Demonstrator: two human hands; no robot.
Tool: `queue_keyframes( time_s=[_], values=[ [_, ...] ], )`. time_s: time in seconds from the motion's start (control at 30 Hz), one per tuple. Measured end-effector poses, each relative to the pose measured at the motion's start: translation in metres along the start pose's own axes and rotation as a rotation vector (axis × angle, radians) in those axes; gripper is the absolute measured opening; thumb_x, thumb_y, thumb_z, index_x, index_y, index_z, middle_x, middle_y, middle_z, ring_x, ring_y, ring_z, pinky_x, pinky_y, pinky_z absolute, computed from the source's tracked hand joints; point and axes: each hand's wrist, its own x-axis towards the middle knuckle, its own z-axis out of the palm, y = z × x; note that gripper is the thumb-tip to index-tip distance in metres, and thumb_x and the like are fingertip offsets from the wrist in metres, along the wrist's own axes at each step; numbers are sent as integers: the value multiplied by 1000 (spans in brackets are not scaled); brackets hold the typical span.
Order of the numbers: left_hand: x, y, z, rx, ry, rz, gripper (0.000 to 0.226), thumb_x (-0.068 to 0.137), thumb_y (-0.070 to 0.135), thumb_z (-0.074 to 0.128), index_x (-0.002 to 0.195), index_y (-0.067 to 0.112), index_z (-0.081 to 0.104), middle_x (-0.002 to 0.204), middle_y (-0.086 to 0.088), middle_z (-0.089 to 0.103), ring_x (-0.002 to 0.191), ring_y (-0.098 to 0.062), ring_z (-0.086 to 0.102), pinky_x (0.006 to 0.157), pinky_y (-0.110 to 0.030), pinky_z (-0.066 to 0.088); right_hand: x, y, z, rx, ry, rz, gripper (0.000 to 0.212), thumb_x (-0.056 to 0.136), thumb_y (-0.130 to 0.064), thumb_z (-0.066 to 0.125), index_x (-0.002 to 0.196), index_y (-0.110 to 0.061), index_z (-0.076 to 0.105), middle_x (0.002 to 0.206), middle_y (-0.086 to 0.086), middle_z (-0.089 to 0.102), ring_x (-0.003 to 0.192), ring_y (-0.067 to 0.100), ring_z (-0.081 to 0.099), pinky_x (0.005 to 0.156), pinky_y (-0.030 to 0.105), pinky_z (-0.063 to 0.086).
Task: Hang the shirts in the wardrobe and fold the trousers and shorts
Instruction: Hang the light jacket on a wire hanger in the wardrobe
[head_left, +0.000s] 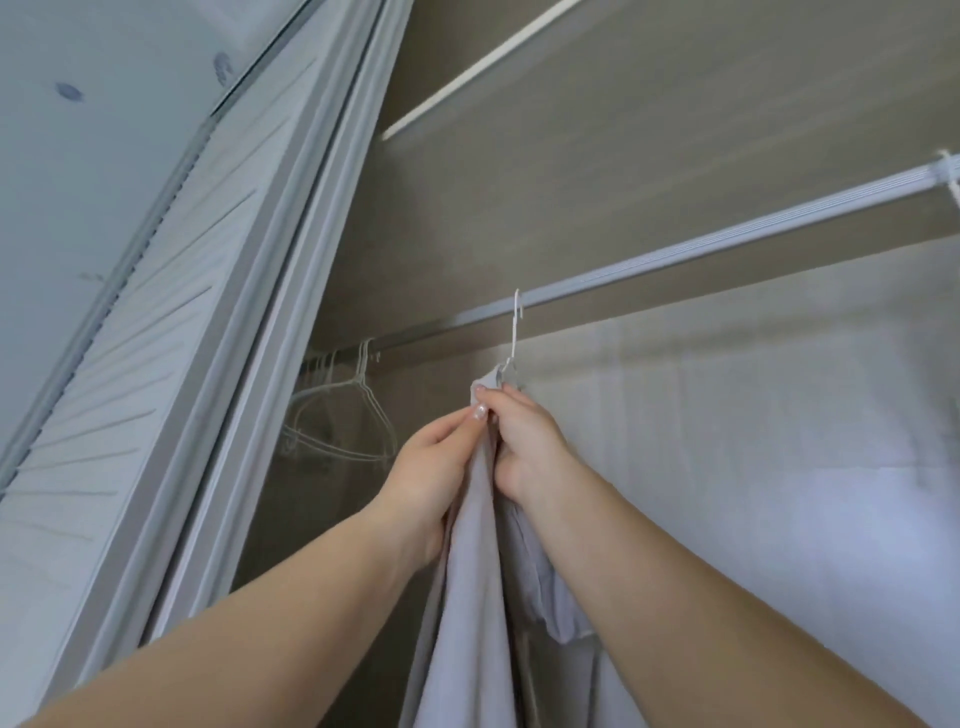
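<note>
shirt (467, 597) hangs straight down from a white hanger (511, 358), long axis vertical, draped between the two forearms. both hands are up at the collar end, just under the hanger's neck. left hand (436, 462) has thumb and fingers curled, pinching the fabric at the top edge. right hand (524, 441) is curled round the cloth on the other side, touching the left at the fingertips; can't tell if it also holds the hanger wire under the cloth.

key relation: the hanger's hook sits right above both hands and reaches the rail (727, 244) line. from this angle i can't tell if the hook is already over the rail or just in front of it. the rail runs up to the right; the hook's plane looks roughly across it, which is what it needs.

judgement: this is the hang step for this shirt, nearly done. the hands are about equally near the hook, the right slightly closer under it, so that one likely carries the weight. risk: collar slips off the hanger shoulder when let go.

empty hangers (343, 410) bunch on the rail to the left, well apart. sliding door (156, 312) far left. shelf (493, 57) above.
</note>
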Motion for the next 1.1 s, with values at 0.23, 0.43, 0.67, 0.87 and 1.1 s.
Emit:
queue_keyframes(
  time_s=[0.23,0.43,0.67,0.87,1.1],
  values=[
    [58,12,-32,175,71,45,25,99,25,50,105,14,72,99,-6,74,95,-19,70,83,-29,55,75,1,37,-120,6,-83,26,91,-1,47,70,-14,52,67,7,45,60,17,44,60,28,38],
    [102,8,-52,386,144,97,23,97,22,50,104,22,72,98,1,73,95,-16,67,88,-34,53,129,6,50,-177,105,-93,18,90,-6,51,74,-13,56,75,11,51,66,22,50,63,30,42],
    [120,-8,-69,354,282,56,19,93,14,52,91,19,71,90,-8,72,86,-23,66,78,-34,52,147,34,65,-372,174,-20,17,87,-13,53,70,-10,56,69,7,54,73,24,54,71,31,44],
    [124,-12,-81,336,355,21,22,94,15,50,86,20,70,87,-9,71,84,-24,66,76,-31,51,148,55,72,-404,148,20,13,88,-15,52,80,-5,56,65,8,50,58,19,48,54,25,35],
    [113,-11,-83,351,369,46,27,94,16,51,74,27,65,87,-9,71,86,-26,67,79,-34,53,140,59,72,-395,152,-36,21,88,-21,63,69,-10,62,75,9,63,80,26,62,82,36,51]
  ],
)
